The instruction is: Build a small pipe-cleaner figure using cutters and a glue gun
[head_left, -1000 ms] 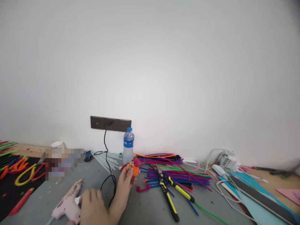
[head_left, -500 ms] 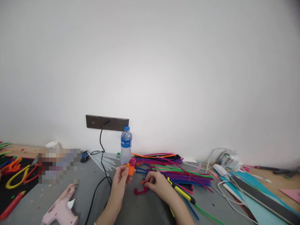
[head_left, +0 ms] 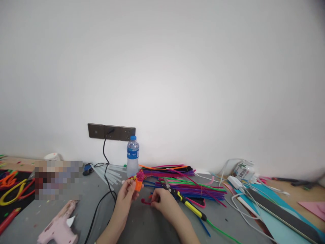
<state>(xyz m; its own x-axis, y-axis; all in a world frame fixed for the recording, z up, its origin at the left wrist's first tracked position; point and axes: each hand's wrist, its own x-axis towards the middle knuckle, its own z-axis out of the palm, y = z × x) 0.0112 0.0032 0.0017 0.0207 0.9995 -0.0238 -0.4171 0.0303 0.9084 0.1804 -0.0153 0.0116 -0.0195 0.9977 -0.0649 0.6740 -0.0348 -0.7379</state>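
Observation:
My left hand (head_left: 128,192) is closed on a small figure (head_left: 139,181) with an orange body and a magenta top, held upright in front of the water bottle (head_left: 133,157). To its right, my right hand (head_left: 160,200) pinches a curled magenta pipe-cleaner piece (head_left: 146,202) just over the grey table. A bit of orange-red shows beside the right fingertips; whether it is held cannot be told. Behind my right hand lie the yellow-and-black pliers (head_left: 189,204) and bundles of coloured pipe cleaners (head_left: 203,190).
A pink glue gun (head_left: 59,225) lies at the front left, with a black cable (head_left: 98,206) beside it. Clear glue sticks (head_left: 111,174) fan out behind. Yellow-handled scissors (head_left: 14,194) are far left. White cables, blue sheets (head_left: 284,217) and a dark flat bar are right.
My right hand has closed on the magenta piece, which lay beside its fingers before. The whole view has shifted slightly, so things appear further left. My left hand keeps its hold on the figure.

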